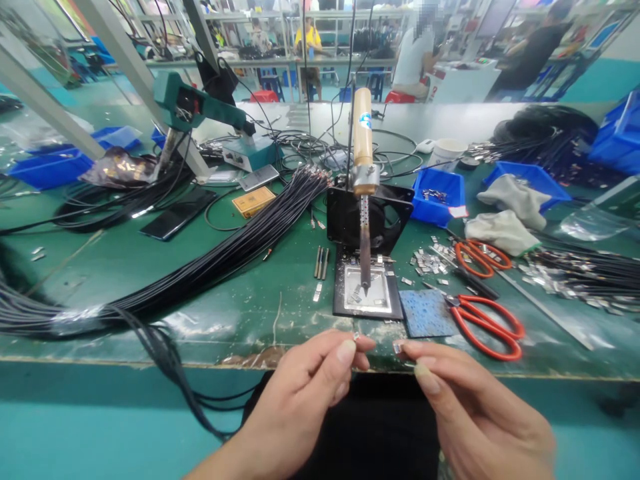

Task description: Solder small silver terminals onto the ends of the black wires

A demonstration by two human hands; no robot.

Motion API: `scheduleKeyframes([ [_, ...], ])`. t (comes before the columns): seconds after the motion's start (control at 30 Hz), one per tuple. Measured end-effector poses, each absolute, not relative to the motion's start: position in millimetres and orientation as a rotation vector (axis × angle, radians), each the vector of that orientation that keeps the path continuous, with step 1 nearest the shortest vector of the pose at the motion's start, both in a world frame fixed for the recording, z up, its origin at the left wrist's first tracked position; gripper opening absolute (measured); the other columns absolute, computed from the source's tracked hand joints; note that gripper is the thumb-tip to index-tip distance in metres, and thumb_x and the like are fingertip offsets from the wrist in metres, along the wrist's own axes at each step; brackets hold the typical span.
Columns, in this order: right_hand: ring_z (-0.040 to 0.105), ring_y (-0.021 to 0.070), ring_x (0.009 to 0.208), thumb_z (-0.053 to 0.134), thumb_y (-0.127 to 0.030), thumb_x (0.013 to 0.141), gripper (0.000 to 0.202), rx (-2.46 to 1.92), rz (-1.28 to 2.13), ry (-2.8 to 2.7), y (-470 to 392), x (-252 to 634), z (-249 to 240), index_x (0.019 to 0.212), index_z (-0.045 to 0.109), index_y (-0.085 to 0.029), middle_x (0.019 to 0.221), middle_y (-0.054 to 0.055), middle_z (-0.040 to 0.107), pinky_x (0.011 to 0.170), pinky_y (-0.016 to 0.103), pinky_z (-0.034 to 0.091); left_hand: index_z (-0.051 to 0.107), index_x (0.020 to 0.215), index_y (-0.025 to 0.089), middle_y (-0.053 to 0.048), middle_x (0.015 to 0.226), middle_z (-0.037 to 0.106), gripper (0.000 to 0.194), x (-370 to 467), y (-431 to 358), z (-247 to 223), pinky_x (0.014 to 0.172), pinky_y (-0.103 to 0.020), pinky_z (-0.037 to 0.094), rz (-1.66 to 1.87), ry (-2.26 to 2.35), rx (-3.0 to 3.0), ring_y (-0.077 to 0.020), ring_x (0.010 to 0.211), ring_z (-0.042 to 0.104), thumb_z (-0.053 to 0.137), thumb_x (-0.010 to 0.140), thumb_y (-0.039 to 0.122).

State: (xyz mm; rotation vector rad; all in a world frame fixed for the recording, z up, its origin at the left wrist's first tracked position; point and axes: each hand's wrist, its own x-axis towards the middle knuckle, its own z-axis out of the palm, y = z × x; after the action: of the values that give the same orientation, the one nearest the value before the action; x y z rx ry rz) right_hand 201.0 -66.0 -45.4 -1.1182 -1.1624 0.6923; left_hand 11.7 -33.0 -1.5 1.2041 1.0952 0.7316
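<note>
Between the thumb and forefinger of my left hand is a small metal connector piece. My right hand pinches a similar small metal piece at its fingertips. The two hands face each other, apart, over the table's front edge. Just beyond them, a soldering iron with a wooden handle points down over a metal tray on a black base. A blue sponge lies right of that base, touched by red-handled scissors. Loose metal pieces are heaped behind the sponge.
A thick bundle of black cables crosses the left side and hangs over the edge. Behind the iron stands a black fan. Blue bins, white gloves and more cables lie right. People sit in the background.
</note>
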Motion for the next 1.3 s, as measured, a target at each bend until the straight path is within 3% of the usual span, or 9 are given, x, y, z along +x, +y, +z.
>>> scheduleKeyframes([
  [0.07, 0.08, 0.0194, 0.091, 0.074, -0.007, 0.086, 0.024, -1.051, 0.69, -1.163, -67.6, 199.0, -44.3, 0.096, 0.08, -0.028, 0.103, 0.001, 0.082, 0.079, 0.027, 0.069, 0.074, 0.097, 0.02, -0.001, 0.082, 0.061, 0.037, 10.9, -32.2, -1.1, 0.06, -0.027, 0.039, 0.727, 1.114, 1.258, -0.0134, 0.064, 0.047, 0.046, 0.106, 0.043],
  [0.17, 0.08, 0.0199, 0.094, 0.073, -0.005, 0.086, 0.028, -0.984, 0.678, -1.233, -68.9, 195.9, -42.8, 0.101, 0.08, -0.029, 0.105, 0.0, 0.082, 0.083, 0.03, 0.069, 0.073, 0.083, 0.019, -0.001, 0.079, 0.061, 0.033, 11.9, -32.4, -0.1, 0.065, -0.027, 0.041, 0.739, 1.142, 1.432, -0.0148, 0.07, 0.053, 0.053, 0.105, 0.035],
  [0.4, 0.079, 0.0194, 0.098, 0.071, -0.005, 0.087, 0.031, -0.94, 0.669, -1.34, -70.3, 197.3, -42.4, 0.104, 0.079, -0.029, 0.107, 0.0, 0.082, 0.087, 0.031, 0.067, 0.081, 0.102, 0.027, -0.001, 0.087, 0.07, 0.027, 12.5, -33.0, 0.9, 0.073, -0.028, 0.047, 0.751, 1.126, 1.506, -0.0175, 0.079, 0.062, 0.055, 0.104, 0.029],
  [0.8, 0.079, 0.0167, 0.096, 0.071, -0.005, 0.088, 0.03, -0.952, 0.703, -1.267, -69.5, 189.5, -46.2, 0.104, 0.078, -0.03, 0.107, -0.002, 0.081, 0.087, 0.028, 0.068, 0.078, 0.087, 0.02, -0.001, 0.078, 0.064, 0.031, 18.9, -34.6, -0.8, 0.071, -0.028, 0.044, 0.799, 1.168, 1.474, -0.0167, 0.076, 0.059, 0.055, 0.104, 0.032],
  [1.2, 0.081, 0.0226, 0.089, 0.074, -0.01, 0.088, 0.019, -1.012, 0.554, -1.221, -63.2, 183.0, -54.6, 0.098, 0.078, -0.025, 0.104, 0.004, 0.082, 0.075, 0.035, 0.07, 0.07, 0.074, 0.019, 0.001, 0.073, 0.058, 0.036, 16.6, -32.3, -0.2, 0.063, -0.026, 0.038, 0.764, 1.226, 1.364, -0.0134, 0.067, 0.05, 0.057, 0.103, 0.035],
  [1.3, 0.08, 0.0202, 0.091, 0.074, -0.003, 0.085, 0.024, -1.036, 0.514, -1.223, -57.1, 188.3, -56.9, 0.1, 0.078, -0.022, 0.108, 0.004, 0.081, 0.076, 0.029, 0.069, 0.073, 0.089, 0.019, 0.003, 0.07, 0.058, 0.024, 12.9, -26.9, 0.6, 0.056, -0.025, 0.033, 0.754, 1.17, 1.161, -0.0109, 0.06, 0.044, 0.061, 0.101, 0.036],
])
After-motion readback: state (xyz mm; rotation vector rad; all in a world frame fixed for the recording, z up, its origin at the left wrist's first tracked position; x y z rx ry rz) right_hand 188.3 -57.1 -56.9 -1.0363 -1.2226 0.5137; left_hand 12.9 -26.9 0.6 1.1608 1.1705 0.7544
